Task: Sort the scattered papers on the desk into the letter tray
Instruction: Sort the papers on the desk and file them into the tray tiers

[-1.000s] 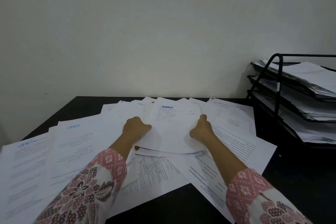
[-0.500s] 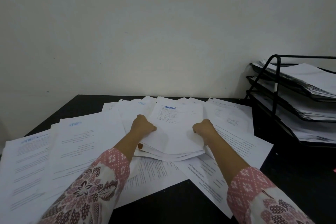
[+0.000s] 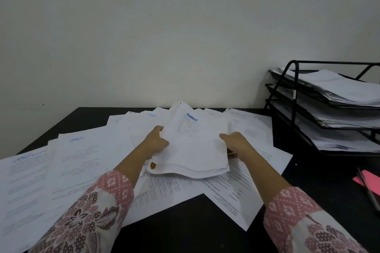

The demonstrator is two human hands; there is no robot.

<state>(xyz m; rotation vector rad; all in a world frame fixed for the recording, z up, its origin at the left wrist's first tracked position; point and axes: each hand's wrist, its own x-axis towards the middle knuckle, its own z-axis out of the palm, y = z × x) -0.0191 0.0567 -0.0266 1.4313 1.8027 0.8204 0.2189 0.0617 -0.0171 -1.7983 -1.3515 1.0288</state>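
Both hands, left hand (image 3: 157,141) and right hand (image 3: 236,142), grip our paper bundle (image 3: 195,150) above the table (image 3: 185,228); we should square its edges, then carry it level to the letter tray (image 3: 296,88).

The tray (image 3: 295,88) and a pink sheet (image 3: 368,179) run off the right edge. Print on the papers (image 3: 82,160) is too blurred to read. The fingers of the left hand (image 3: 156,139) and right hand (image 3: 236,142) lie mostly hidden under the stack (image 3: 195,150).
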